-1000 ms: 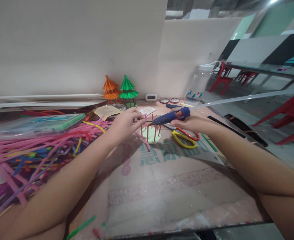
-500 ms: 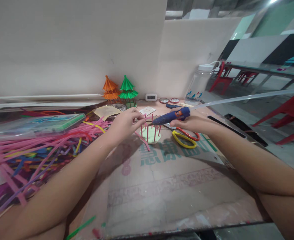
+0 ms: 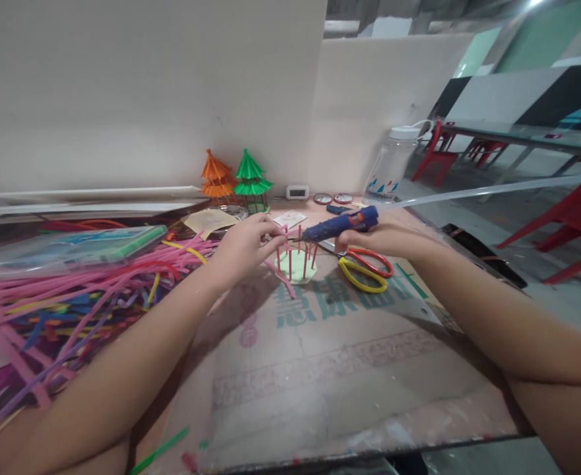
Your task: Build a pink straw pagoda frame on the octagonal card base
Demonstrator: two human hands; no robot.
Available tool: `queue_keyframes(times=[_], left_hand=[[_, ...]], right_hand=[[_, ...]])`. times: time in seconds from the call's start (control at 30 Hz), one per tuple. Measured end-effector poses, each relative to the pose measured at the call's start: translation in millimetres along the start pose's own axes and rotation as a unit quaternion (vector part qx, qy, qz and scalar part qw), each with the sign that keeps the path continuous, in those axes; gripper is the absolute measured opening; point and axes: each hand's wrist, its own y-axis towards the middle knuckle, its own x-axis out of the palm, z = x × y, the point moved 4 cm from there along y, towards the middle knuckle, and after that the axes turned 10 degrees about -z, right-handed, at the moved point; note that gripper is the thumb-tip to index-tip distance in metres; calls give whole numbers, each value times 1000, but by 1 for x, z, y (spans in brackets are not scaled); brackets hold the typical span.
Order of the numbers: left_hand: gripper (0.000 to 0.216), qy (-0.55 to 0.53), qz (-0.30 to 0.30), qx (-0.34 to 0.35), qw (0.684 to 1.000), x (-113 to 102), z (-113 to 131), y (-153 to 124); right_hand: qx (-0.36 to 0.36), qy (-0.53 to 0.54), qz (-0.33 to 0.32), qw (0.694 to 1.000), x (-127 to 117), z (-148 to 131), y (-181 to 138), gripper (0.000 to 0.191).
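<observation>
While the pale green base (image 3: 297,269) is being supported flat on the printed sheet (image 3: 320,369), thin red posts (image 3: 305,262) are being held upright by it, spaced around its rim. Above the base's left side, the fingers of the left hand (image 3: 250,241) are being drawn into a narrow pinch, and a slim pink strip (image 3: 293,231) seems to be gripped at their tips — probably so that it is being steadied level with the post tops. From the right of the base, a blue glue gun (image 3: 342,225) is being grasped in the right hand (image 3: 386,241), its nozzle being aimed leftward over the posts, presumably for a fine spot to be reached without them being knocked. Whether the trigger is being pressed, or a post touched by the nozzle, cannot be told. The long glue stick (image 3: 468,196) is being carried out behind the gun, well right of the base. Just right of the base, scissors (image 3: 362,266) are being left within easy reach; well to its left, coloured stems (image 3: 122,284) are being heaped, likely for the left hand's convenience.
</observation>
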Motion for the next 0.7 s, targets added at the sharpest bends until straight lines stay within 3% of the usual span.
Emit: queue_keyframes(times=[0.17,0.43,0.7], left_hand=[[22,0,-6,-9,1000,-1,2,-1],[26,9,-15,-8,1000,0,0,0],[25,3,-17,-6,1000,0,2,-1]], right_hand=[[-66,37,-38,996,-9,1,-3,53],[-4,32,-36,999,-14,28,0,52],[36,-27,-19,999,-16,21,0,50]])
